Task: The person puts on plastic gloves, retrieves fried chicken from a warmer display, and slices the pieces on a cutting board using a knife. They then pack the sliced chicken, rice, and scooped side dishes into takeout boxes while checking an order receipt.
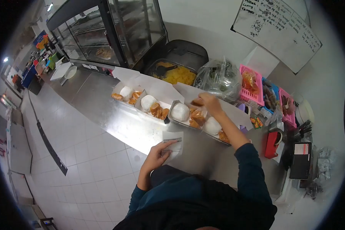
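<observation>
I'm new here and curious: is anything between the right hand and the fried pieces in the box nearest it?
Possibly: a shine over the fried pieces may be clear plastic, though I can't tell. The right hand seems to hold a small brown item; the open lid stands behind, not across.

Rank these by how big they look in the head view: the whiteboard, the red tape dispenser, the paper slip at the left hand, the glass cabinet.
1. Glass cabinet
2. Whiteboard, partly cut off at the top
Last, unranked: paper slip and red tape dispenser, which look much alike in size.
</observation>
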The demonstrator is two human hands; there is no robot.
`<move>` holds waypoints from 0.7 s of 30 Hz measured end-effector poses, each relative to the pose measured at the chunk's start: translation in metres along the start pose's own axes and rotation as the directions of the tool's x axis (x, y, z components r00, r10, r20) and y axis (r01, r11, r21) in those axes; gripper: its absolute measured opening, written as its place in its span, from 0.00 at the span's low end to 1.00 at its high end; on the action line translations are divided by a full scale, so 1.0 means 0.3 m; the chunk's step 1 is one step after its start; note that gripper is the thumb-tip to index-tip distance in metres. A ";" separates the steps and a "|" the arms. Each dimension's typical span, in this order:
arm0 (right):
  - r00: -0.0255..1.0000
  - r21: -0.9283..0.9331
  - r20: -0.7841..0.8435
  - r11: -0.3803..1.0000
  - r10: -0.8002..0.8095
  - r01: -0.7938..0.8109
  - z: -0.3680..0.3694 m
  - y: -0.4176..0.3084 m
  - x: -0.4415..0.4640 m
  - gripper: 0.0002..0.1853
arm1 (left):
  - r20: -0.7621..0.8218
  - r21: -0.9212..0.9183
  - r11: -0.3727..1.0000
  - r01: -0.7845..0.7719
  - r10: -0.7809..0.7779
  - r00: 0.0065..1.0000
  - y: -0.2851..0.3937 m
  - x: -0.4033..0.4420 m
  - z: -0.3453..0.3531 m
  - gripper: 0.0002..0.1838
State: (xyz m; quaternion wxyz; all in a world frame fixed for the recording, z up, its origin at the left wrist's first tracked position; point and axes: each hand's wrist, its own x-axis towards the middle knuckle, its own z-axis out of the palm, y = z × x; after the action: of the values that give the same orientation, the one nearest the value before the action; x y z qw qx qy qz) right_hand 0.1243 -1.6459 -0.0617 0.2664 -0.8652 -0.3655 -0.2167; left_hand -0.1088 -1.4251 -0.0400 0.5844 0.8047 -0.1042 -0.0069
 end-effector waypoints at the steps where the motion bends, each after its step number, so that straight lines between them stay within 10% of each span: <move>1: 0.999 0.001 0.007 0.999 0.038 -0.038 0.004 -0.015 0.021 0.07 | 0.002 -0.006 1.000 0.004 -0.004 1.000 -0.015 -0.004 -0.015 0.23; 3: 0.995 0.053 -0.082 0.998 0.049 -0.045 -0.003 -0.036 0.059 0.07 | -0.028 -0.043 0.999 -0.004 0.003 1.000 -0.039 -0.011 -0.039 0.23; 11: 0.760 0.399 0.650 0.853 -0.004 -0.337 -0.053 -0.221 0.243 0.06 | -0.108 -0.131 0.991 0.028 -0.043 0.993 -0.109 0.018 -0.085 0.21; 18: 0.946 0.457 0.322 0.882 -0.041 -0.117 0.254 -0.207 0.387 0.05 | -0.160 -0.114 0.990 0.081 -0.099 0.982 -0.116 0.007 -0.095 0.22; 21: 0.948 0.112 0.307 0.992 -0.088 0.056 0.284 -0.180 0.337 0.09 | -0.199 -0.121 0.986 0.116 -0.139 0.970 -0.130 -0.014 -0.119 0.22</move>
State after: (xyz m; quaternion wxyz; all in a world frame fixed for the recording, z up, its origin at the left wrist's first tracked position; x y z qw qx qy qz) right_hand 0.1639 -1.5089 -0.0528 0.2408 -0.8599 -0.4450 -0.0683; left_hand -0.1020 -1.3793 -0.0660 0.6332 0.7732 0.0097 0.0335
